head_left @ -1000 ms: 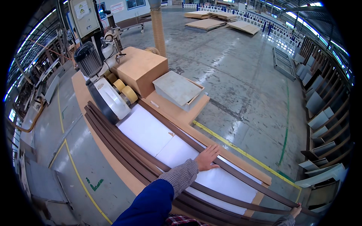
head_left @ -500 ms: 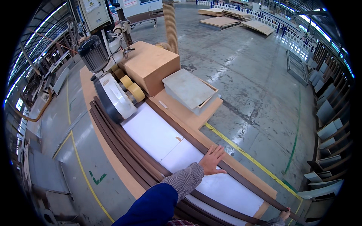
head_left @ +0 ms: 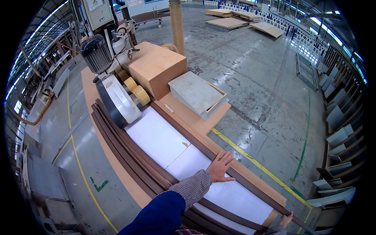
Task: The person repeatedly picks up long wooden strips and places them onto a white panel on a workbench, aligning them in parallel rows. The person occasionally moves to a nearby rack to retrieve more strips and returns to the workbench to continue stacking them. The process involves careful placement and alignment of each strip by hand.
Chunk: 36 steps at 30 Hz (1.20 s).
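A long brown wooden strip (head_left: 250, 183) lies along the straight wooden guide board (head_left: 270, 194), at the right edge of the white work surface (head_left: 168, 147). My left hand (head_left: 220, 168) rests on the strip with its fingers spread. Farther down, close to the strip's near part, my right hand (head_left: 286, 219) has its fingers wrapped round it. Several more brown strips (head_left: 125, 147) lie side by side on the left of the white surface, passing under my left forearm. At the far end stands a feeder machine with yellow rollers (head_left: 140, 95) and a motor (head_left: 96, 55).
A large wooden box (head_left: 156, 68) stands beside the rollers, with a grey metal-topped box (head_left: 197, 93) nearer me. A ribbed hose (head_left: 177, 29) rises behind them. Racks with panels (head_left: 344, 129) line the right side. Stacked boards (head_left: 235, 19) lie on the far floor.
My right hand has shifted a little up and to the left, toward the machine, still gripping the strip. My left hand stays in nearly the same place.
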{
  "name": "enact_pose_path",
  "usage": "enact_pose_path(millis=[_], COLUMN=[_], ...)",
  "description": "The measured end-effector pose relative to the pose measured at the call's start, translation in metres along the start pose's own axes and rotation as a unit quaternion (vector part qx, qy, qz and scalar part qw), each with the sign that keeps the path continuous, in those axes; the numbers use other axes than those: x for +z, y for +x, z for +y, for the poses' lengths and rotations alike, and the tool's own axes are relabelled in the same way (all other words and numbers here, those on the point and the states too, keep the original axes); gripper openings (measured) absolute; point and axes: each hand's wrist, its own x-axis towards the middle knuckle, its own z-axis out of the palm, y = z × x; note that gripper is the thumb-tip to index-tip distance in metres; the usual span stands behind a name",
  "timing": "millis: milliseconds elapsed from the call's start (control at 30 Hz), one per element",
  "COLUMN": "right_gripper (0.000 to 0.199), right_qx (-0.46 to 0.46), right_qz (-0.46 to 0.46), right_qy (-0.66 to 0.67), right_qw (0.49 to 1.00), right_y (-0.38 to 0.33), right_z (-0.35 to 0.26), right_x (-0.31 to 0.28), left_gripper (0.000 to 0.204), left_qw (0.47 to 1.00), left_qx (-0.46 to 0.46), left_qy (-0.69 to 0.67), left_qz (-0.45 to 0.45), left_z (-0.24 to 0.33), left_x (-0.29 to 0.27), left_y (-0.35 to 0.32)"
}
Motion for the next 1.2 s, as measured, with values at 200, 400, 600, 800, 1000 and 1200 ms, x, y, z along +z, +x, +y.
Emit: enact_pose_path(millis=[200,400,600,800,1000,1200], right_gripper=[0.028,0.022,0.025,0.030,0.033,0.032], right_qx=[-0.019,-0.031,-0.023,0.066,0.012,-0.104], right_qz=[0.032,-0.079,-0.048,0.044,0.039,-0.031], right_qy=[0.004,0.037,0.116,0.277,0.236,-0.034], right_qw=[0.999,0.996,0.992,0.958,0.971,0.994], right_y=[0.001,0.011,-0.043,-0.134,-0.181,-0.229], right_z=[0.012,0.032,0.019,-0.038,-0.054,-0.047], right_x=[-0.002,-0.015,0.051,0.140,0.179,0.198], left_gripper=[0.083,0.083,0.082,0.082,0.082,0.081], left_qw=[1.000,1.000,0.999,0.999,0.997,0.997], left_qx=[0.005,0.012,0.010,0.003,0.024,0.026], left_qy=[-0.015,0.001,-0.013,-0.003,-0.017,-0.021], left_qz=[0.012,0.004,0.034,0.036,0.067,0.070], left_z=[0.000,0.002,0.003,0.004,0.005,0.005], left_x=[0.000,0.000,0.001,0.002,-0.001,0.000], left_y=[0.003,0.006,0.008,0.010,0.010,0.009])
